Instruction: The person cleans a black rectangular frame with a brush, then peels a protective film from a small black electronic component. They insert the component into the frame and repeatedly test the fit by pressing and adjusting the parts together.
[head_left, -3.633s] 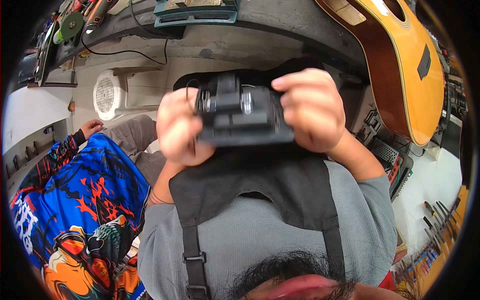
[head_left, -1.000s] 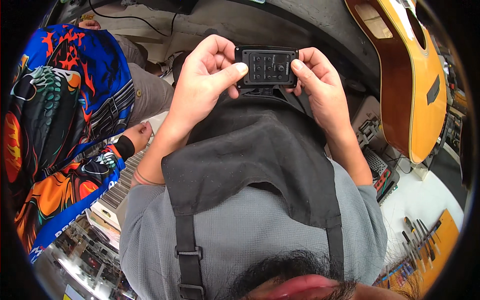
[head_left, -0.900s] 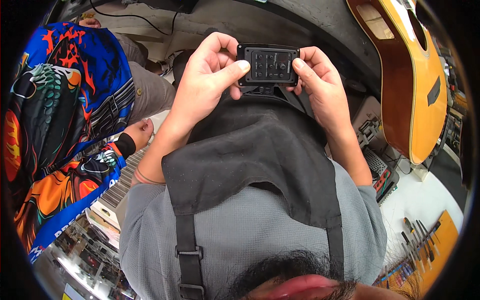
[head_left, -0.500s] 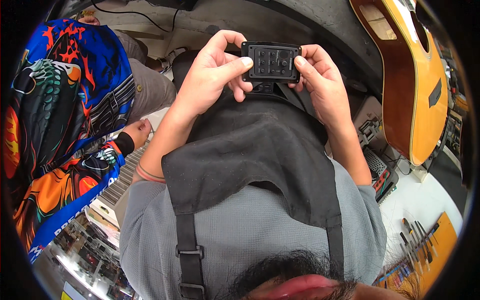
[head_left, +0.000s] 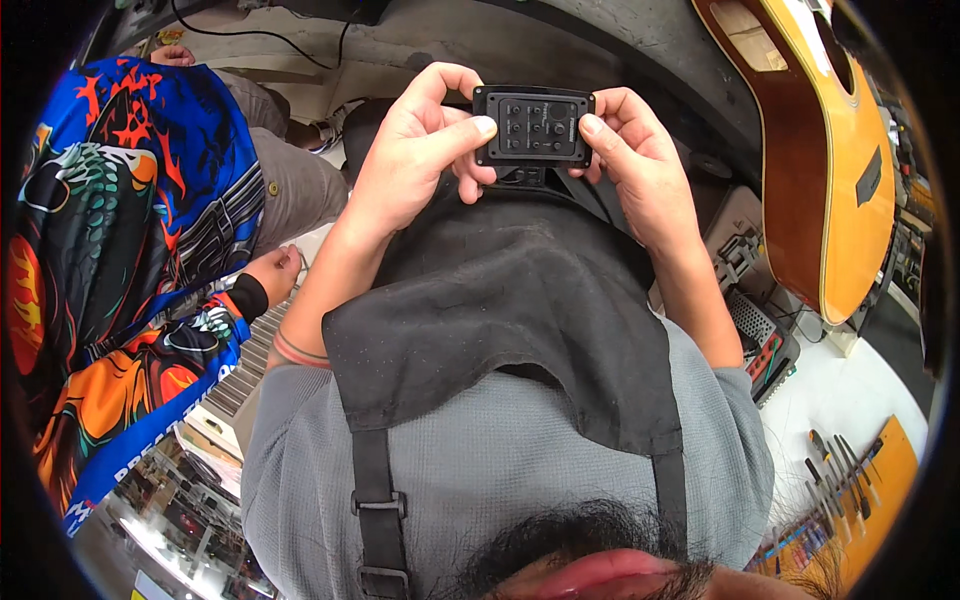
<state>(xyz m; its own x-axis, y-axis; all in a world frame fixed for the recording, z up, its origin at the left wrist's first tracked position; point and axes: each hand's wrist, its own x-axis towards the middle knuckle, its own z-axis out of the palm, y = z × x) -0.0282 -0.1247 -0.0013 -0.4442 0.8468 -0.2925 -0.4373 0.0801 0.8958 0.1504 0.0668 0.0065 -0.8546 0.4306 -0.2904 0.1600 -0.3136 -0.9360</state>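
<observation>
Between my two hands I hold a black guitar preamp panel point(head_left: 535, 128), a flat rectangle with small knobs and a wide rim with screw holes at its corners. Its face is turned up toward me. My left hand point(head_left: 415, 155) pinches the left edge, thumb on the front rim and fingers behind. At the opposite edge my right hand point(head_left: 645, 165) grips the same way. The back of the panel is hidden. Below it lies my black apron point(head_left: 500, 270).
An acoustic guitar body point(head_left: 850, 230) with a rectangular opening in its side stands at the right. Beyond my right arm are a tool case point(head_left: 770, 350) and several hand tools point(head_left: 840, 475) on a white surface. A co-worker point(head_left: 130, 230) in a colourful shirt is close on my left.
The panel and both my hands have shifted slightly left in the picture, with the grip unchanged. The guitar appears slightly higher.
</observation>
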